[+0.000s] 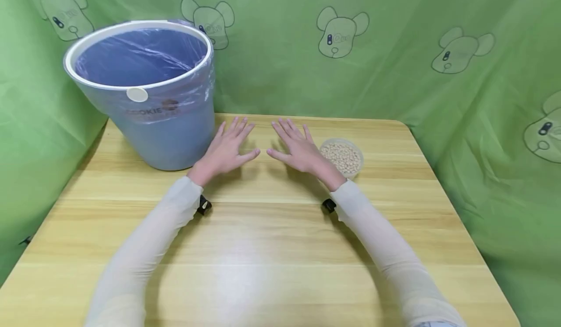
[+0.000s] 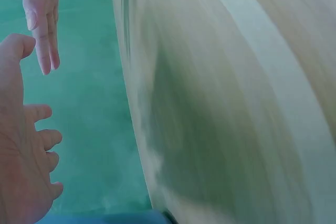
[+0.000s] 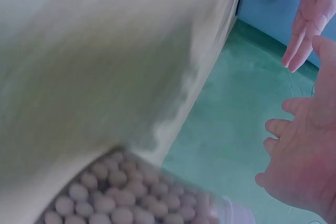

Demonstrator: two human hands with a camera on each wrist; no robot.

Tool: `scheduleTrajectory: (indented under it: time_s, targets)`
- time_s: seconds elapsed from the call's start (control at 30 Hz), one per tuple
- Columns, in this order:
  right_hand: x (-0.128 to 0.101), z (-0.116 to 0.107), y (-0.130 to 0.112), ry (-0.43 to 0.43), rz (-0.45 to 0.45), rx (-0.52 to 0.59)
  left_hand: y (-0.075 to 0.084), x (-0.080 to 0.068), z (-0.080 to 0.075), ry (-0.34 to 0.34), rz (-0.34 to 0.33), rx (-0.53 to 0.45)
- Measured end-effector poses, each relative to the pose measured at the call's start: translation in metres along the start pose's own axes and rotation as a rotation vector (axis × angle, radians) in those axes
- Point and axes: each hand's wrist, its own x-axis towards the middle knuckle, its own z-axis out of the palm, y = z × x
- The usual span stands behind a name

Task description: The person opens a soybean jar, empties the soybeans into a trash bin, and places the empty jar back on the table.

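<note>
Where the two pale sleeves reach forward from the near edge, they cross a bare stretch of the wooden table, each with a small black device at the wrist. Beyond the cuffs, the left hand and the right hand lie palm down over the middle of the table, fingers straight and spread, thumbs pointing toward each other with a narrow gap between them; neither holds anything. The head view does not settle whether the palms rest on the wood or hover just above it. Just to the right of the right hand, close beside its wrist, stands a small clear bowl filled with pale round beans; the right wrist view shows the beans heaped up to the bowl's rim. To the left of the left hand, near its fingers but apart from them, a blue-grey bin stands upright near the far left corner of the table, lined with a clear plastic bag folded over its white rim. Behind everything hangs a green cloth printed with cartoon bear heads.
</note>
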Motion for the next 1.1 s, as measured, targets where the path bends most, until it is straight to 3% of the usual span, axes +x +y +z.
scheduleTrajectory:
  time_s: [0.3, 0.5, 0.6, 0.83, 1.1]
  targets:
    - [-0.016, -0.023, 0.023, -0.012, 0.007, 0.025, 0.020, 0.017, 0.009, -0.015, 0.028, -0.023]
    - [-0.038, -0.047, 0.064, 0.004, 0.035, 0.125, 0.045, 0.033, 0.020, -0.022, 0.073, -0.066]
    - [-0.052, -0.056, 0.088, 0.009, 0.046, 0.187, 0.060, 0.041, 0.028, -0.031, 0.096, -0.135]
    - [-0.085, -0.067, 0.133, -0.046, 0.091, 0.409, 0.096, 0.062, 0.045, -0.045, 0.123, -0.395]
    - [-0.107, -0.060, 0.150, -0.137, 0.069, 0.511, 0.121, 0.079, 0.064, -0.028, 0.153, -0.488]
